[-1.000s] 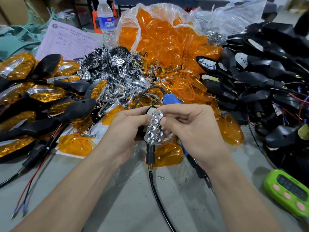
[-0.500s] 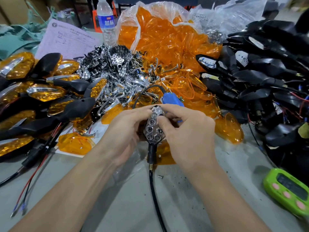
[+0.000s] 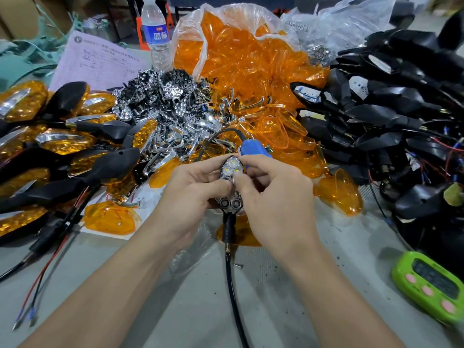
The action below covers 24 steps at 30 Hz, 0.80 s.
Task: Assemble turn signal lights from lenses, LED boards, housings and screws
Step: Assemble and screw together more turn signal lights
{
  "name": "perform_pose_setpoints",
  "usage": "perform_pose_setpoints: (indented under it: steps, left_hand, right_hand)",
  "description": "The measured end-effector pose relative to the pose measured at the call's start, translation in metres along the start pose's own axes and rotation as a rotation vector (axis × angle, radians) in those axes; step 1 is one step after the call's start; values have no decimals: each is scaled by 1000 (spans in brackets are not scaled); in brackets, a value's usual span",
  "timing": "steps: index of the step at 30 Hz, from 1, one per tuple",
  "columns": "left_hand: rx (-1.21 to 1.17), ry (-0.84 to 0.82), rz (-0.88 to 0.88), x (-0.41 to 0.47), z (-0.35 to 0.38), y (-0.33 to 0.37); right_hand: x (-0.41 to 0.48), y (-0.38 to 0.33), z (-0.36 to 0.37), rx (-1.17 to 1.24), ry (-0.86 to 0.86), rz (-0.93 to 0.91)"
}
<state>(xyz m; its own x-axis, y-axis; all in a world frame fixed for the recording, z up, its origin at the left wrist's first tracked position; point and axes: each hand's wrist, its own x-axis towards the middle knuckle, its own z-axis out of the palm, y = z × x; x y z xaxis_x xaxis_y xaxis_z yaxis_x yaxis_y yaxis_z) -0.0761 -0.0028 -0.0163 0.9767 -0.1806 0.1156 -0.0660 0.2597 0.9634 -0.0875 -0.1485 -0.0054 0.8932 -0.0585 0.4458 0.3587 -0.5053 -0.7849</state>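
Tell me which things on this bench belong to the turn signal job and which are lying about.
Job: half-built light gripped by left hand and right hand, orange lenses, chrome reflectors, black housings, blue corded tool.
Lying about: water bottle, green timer, paper sheet.

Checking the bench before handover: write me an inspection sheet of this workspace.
Surface: grey table, dusty specks, one loose screw beside the lead.
Job's things: unlensed turn signal in hand, chrome reflector seated in its black housing; bag of orange lenses; chrome reflector pile; black housing pile; finished lights at left; blue corded screwdriver behind the hands.
Clutter: water bottle, paper form, green timer.
Grippers: left hand and right hand both grip the turn signal.
Cables: black lead runs from the turn signal toward the camera; red and black wires at left.
Surroundings: cardboard boxes at back left, blurred.
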Motion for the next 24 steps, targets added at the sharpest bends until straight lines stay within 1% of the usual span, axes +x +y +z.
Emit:
perform_pose_setpoints:
  steps: [3, 5, 8, 11, 17, 24]
  left_hand:
    - [-10, 16, 7, 0, -4, 2]
    - [5, 8, 10, 0, -5, 3]
    - [5, -4, -22, -1, -4, 3]
    - [43, 10, -39, -1, -4, 4]
    - [79, -33, -24, -4, -6, 5]
    - [108, -25, -22, -5, -6, 1]
  right_hand:
    - [3, 2, -5, 96, -90, 50]
    - [6, 3, -7, 146, -118, 71]
    - [8, 5, -9, 230, -137, 128]
    - [9, 5, -9, 306, -111, 178]
    - [9, 3, -11, 243, -100, 134]
    - [6, 3, -7, 155, -50, 165]
